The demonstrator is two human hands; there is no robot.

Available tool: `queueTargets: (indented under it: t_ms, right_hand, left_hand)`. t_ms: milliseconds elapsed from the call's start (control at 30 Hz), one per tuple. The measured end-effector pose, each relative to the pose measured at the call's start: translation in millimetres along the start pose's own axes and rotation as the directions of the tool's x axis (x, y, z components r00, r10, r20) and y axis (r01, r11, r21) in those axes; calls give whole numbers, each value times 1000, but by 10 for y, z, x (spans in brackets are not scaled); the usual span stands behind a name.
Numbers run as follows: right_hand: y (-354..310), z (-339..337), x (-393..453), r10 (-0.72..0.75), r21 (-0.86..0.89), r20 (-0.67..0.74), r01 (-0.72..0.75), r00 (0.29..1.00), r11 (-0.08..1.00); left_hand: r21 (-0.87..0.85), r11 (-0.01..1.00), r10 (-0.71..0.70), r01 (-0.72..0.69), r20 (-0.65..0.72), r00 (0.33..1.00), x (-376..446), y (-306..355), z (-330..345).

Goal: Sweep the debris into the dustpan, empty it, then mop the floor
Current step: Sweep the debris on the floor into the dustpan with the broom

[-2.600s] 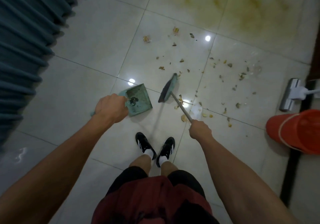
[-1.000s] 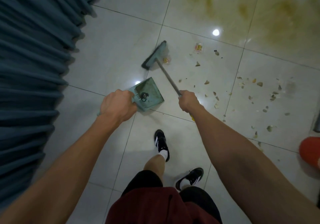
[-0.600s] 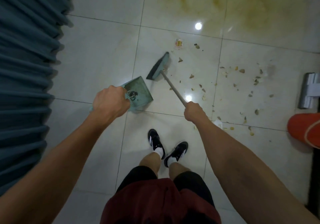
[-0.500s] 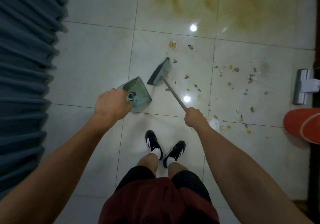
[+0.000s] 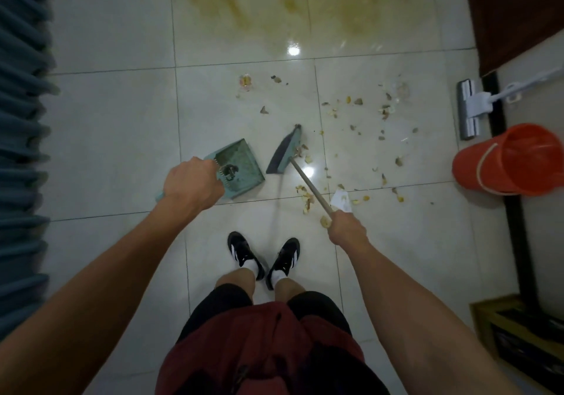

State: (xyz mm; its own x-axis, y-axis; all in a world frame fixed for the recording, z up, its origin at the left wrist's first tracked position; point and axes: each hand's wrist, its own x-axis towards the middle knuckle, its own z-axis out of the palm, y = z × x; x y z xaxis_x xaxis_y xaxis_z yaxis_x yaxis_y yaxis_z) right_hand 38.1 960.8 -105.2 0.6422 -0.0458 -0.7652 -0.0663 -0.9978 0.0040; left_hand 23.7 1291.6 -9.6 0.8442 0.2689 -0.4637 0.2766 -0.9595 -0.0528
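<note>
Broom (image 5: 285,153) beside dustpan (image 5: 241,167), debris (image 5: 357,126) scattered

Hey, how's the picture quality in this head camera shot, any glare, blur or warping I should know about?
Head view: dim indoor light; two bright ceiling-light reflections glare off the glossy floor tiles, one beside the broom; wide-angle warping bows the tile seams and the curtain at the left edge; the left hand and dustpan look reasonably sharp, the frame corners softer.
</note>
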Motion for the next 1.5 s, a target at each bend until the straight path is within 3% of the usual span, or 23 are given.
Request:
queueTargets:
  t_ms: [200, 367, 600, 1100, 1500]
  right_hand:
    - [470, -19, -201, 95, 51, -20, -94, 995, 994]
    - [359, -168, -280, 58, 120, -81, -48, 995, 992]
    - [-491, -616, -99, -57, 101, -98, 67, 994, 993]
    - [-2798, -1436, 703, -123, 9, -125, 125, 985, 992]
    - [-3542, -2064, 1568, -211, -35, -46, 210, 976, 977]
  left_hand:
    - [63, 996, 60, -59, -5, 998, -12, 360, -71]
    - [70, 996, 57, -56, -16, 998, 26, 397, -267]
    - [30, 999, 41, -40, -26, 999, 278, -15, -465]
    - [-100, 995, -14, 13, -4, 1000, 1525, -1868, -1042]
    - [-20, 993, -113, 113, 10, 994, 2542, -2030, -1418]
